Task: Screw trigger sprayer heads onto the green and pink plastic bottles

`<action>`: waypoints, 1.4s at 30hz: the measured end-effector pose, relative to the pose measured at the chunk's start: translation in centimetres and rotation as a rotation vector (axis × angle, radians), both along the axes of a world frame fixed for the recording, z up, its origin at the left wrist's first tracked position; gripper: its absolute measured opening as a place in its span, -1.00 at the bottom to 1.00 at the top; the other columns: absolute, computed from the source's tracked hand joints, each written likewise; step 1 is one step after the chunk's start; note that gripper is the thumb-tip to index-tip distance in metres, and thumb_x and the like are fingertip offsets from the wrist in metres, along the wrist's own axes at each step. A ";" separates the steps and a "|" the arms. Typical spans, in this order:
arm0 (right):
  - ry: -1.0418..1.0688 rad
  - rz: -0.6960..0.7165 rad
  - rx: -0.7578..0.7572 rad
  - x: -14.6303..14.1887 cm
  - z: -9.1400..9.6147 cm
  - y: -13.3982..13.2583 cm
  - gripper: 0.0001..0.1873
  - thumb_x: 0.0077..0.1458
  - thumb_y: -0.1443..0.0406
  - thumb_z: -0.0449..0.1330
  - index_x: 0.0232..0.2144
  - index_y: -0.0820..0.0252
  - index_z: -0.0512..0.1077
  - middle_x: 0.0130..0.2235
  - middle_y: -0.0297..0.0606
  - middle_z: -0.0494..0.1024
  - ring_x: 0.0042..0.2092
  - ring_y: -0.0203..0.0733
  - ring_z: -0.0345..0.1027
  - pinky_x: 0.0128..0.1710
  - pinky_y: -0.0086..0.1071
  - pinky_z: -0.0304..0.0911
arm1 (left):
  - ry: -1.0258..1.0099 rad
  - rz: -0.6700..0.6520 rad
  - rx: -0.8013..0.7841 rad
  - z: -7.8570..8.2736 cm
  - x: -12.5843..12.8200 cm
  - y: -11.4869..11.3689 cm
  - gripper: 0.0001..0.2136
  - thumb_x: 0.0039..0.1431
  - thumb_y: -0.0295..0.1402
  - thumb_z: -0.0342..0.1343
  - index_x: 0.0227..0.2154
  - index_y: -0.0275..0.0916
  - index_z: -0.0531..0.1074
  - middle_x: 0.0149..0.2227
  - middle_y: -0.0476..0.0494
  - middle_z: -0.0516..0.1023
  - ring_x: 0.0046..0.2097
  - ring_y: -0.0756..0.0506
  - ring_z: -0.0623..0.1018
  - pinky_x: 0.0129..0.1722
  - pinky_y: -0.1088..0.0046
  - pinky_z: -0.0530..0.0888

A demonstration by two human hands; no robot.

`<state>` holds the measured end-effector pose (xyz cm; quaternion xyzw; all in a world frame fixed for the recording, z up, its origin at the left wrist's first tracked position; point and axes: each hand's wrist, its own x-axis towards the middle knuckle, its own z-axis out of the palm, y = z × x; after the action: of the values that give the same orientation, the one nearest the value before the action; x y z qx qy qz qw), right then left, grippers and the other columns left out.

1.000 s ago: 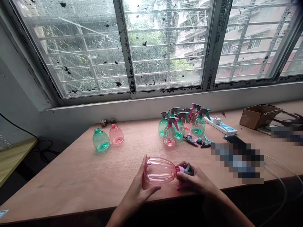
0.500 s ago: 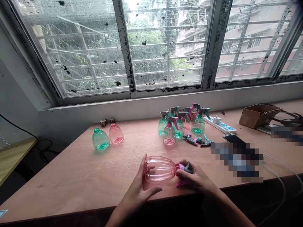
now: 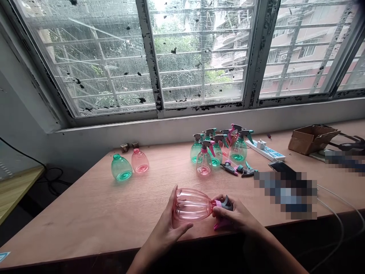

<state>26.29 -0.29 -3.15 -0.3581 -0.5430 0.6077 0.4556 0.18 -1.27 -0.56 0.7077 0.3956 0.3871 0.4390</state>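
A clear pink spray bottle (image 3: 194, 205) lies sideways between my hands, above the front part of the table. My left hand (image 3: 172, 219) cups its base end, thumb along the near side and fingers behind. At the neck, my right hand (image 3: 232, 213) grips the grey and pink spray head (image 3: 226, 203), whose trigger points down toward the table edge. Part of the spray head is hidden by the right fingers. Two loose spray heads (image 3: 239, 169) lie on the table beyond the right hand.
Several assembled green and pink spray bottles (image 3: 204, 165) stand at the back. Farther left are a headless green bottle (image 3: 121, 169) and a headless pink bottle (image 3: 140, 161). A power strip (image 3: 268, 152), a phone (image 3: 282, 167) and a cardboard box (image 3: 310, 139) occupy the right side.
The left fingers and thumb have shifted slightly on the base, and the bottle has moved a touch left. The right hand keeps its grip on the spray head.
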 end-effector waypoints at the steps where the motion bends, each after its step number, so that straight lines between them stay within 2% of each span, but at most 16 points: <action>1: -0.011 0.004 0.005 0.1 -0.1 0.0 -0.63 0.07 0.11 0.38 -0.22 0.24 0.42 -0.43 -0.33 0.57 -0.45 -0.25 0.43 -0.39 -0.29 0.53 | 0.006 0.001 -0.009 0.0 0.0 0.0 0.02 0.11 -0.28 0.33 0.41 -0.05 -0.32 0.42 -0.22 0.01 0.39 -0.30 0.09 0.38 0.13 0.03; 3: -0.019 0.006 0.009 0.1 -0.3 0.2 -0.62 0.07 0.10 0.38 -0.22 0.24 0.42 -0.42 -0.32 0.57 -0.44 -0.25 0.44 -0.39 -0.29 0.52 | -0.006 0.007 -0.056 -0.1 -0.1 -0.1 0.06 0.07 -0.26 0.36 0.41 -0.08 -0.34 0.38 -0.28 0.09 0.33 -0.30 0.23 0.34 0.14 0.14; 5: -0.009 0.003 -0.003 0.2 -0.4 0.2 -0.61 0.06 0.09 0.38 -0.21 0.23 0.41 -0.42 -0.33 0.56 -0.43 -0.24 0.44 -0.38 -0.28 0.53 | -0.028 0.021 -0.102 -0.3 -0.1 0.0 0.05 0.07 -0.23 0.36 0.41 -0.15 -0.30 0.25 -0.34 0.27 0.22 -0.29 0.37 0.27 0.13 0.25; 7: 0.000 -0.009 -0.014 0.1 -0.2 0.2 -0.59 0.05 0.08 0.39 -0.21 0.23 0.40 -0.44 -0.34 0.55 -0.42 -0.23 0.43 -0.38 -0.27 0.53 | -0.034 0.041 -0.116 -0.4 -0.2 0.1 0.00 0.07 -0.23 0.35 0.40 -0.21 -0.21 0.11 -0.32 0.39 0.14 -0.27 0.43 0.23 0.12 0.30; 9: -0.009 -0.024 -0.018 0.0 0.2 0.0 -0.57 0.03 0.07 0.40 -0.21 0.23 0.40 -0.44 -0.35 0.54 -0.41 -0.21 0.43 -0.36 -0.24 0.53 | -0.031 0.049 -0.101 -0.4 -0.1 0.2 -0.01 0.06 -0.25 0.36 0.40 -0.19 -0.17 0.07 -0.29 0.41 0.13 -0.27 0.44 0.23 0.11 0.29; 11: -0.031 -0.034 -0.014 -0.1 0.6 -0.2 -0.57 0.03 0.06 0.39 -0.23 0.23 0.41 -0.45 -0.35 0.53 -0.41 -0.21 0.43 -0.35 -0.24 0.52 | -0.037 0.041 -0.064 -0.2 0.0 0.3 -0.01 0.05 -0.29 0.37 0.40 -0.11 -0.18 0.18 -0.28 0.35 0.20 -0.28 0.38 0.28 0.10 0.23; 15: -0.041 -0.027 -0.010 -0.1 0.9 -0.3 -0.58 0.04 0.04 0.38 -0.24 0.21 0.41 -0.44 -0.35 0.54 -0.43 -0.21 0.43 -0.37 -0.25 0.50 | -0.046 0.010 0.001 0.0 0.1 0.2 -0.03 0.09 -0.35 0.33 0.40 0.00 -0.22 0.39 -0.25 0.08 0.32 -0.30 0.24 0.35 0.03 0.10; 18: -0.040 -0.007 -0.001 -0.1 0.5 -0.2 -0.57 0.03 0.03 0.38 -0.25 0.21 0.40 -0.45 -0.35 0.54 -0.45 -0.22 0.42 -0.41 -0.29 0.48 | -0.024 0.012 0.025 -0.3 0.0 0.2 -0.02 0.10 -0.38 0.32 0.40 0.03 -0.25 0.41 -0.28 0.03 0.31 -0.31 0.26 0.33 -0.02 0.12; 21: -0.054 -0.002 0.016 0.1 0.3 -0.1 -0.58 0.04 0.03 0.37 -0.25 0.22 0.41 -0.45 -0.33 0.54 -0.44 -0.22 0.41 -0.41 -0.30 0.45 | 0.004 0.030 0.058 -0.9 -0.1 0.4 -0.03 0.11 -0.38 0.32 0.40 0.01 -0.24 0.42 -0.29 0.00 0.35 -0.31 0.19 0.35 -0.02 0.05; 26: -0.069 -0.010 0.042 0.2 0.8 -0.3 -0.61 0.07 0.06 0.36 -0.25 0.23 0.42 -0.42 -0.31 0.55 -0.40 -0.22 0.39 -0.35 -0.31 0.41 | 0.003 0.021 -0.005 -0.9 -0.1 0.5 0.13 -0.05 -0.31 0.45 0.40 -0.03 -0.27 0.45 -0.32 -0.12 0.41 -0.36 0.04 0.37 -0.05 -0.06; 29: -0.077 -0.012 0.028 0.1 1.1 -0.4 -0.60 0.07 0.04 0.36 -0.25 0.23 0.42 -0.41 -0.31 0.55 -0.39 -0.21 0.39 -0.34 -0.32 0.40 | -0.025 0.020 -0.049 -0.2 0.1 0.1 0.07 0.02 -0.27 0.41 0.41 -0.06 -0.25 0.44 -0.32 -0.08 0.42 -0.35 0.02 0.38 -0.01 -0.09; 33: -0.077 -0.016 0.020 0.1 1.1 -0.4 -0.60 0.05 0.03 0.37 -0.26 0.21 0.42 -0.41 -0.32 0.55 -0.39 -0.20 0.40 -0.36 -0.33 0.39 | -0.029 0.038 -0.044 0.3 0.2 -0.2 -0.07 0.14 -0.26 0.31 0.40 -0.04 -0.21 0.43 -0.27 0.00 0.39 -0.33 0.12 0.37 0.02 0.00; 37: -0.056 -0.018 0.039 0.1 0.5 0.0 -0.60 0.06 0.04 0.37 -0.25 0.21 0.42 -0.42 -0.31 0.55 -0.40 -0.21 0.39 -0.39 -0.34 0.38 | -0.005 0.048 -0.018 0.2 0.2 -0.3 -0.05 0.14 -0.27 0.30 0.40 0.00 -0.25 0.38 -0.22 0.16 0.36 -0.30 0.19 0.37 0.05 0.04; 42: -0.061 -0.023 0.040 0.0 0.5 0.0 -0.59 0.06 0.03 0.36 -0.24 0.22 0.41 -0.42 -0.29 0.56 -0.40 -0.21 0.40 -0.39 -0.34 0.39 | -0.026 0.026 -0.055 -0.1 -0.1 -0.3 0.02 0.08 -0.26 0.34 0.41 -0.01 -0.29 0.43 -0.23 0.00 0.35 -0.34 0.20 0.35 0.04 0.10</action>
<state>26.33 -0.32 -2.65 -0.3735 -0.5648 0.5803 0.4526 0.13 -1.53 -0.62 0.6851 0.4095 0.3913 0.4582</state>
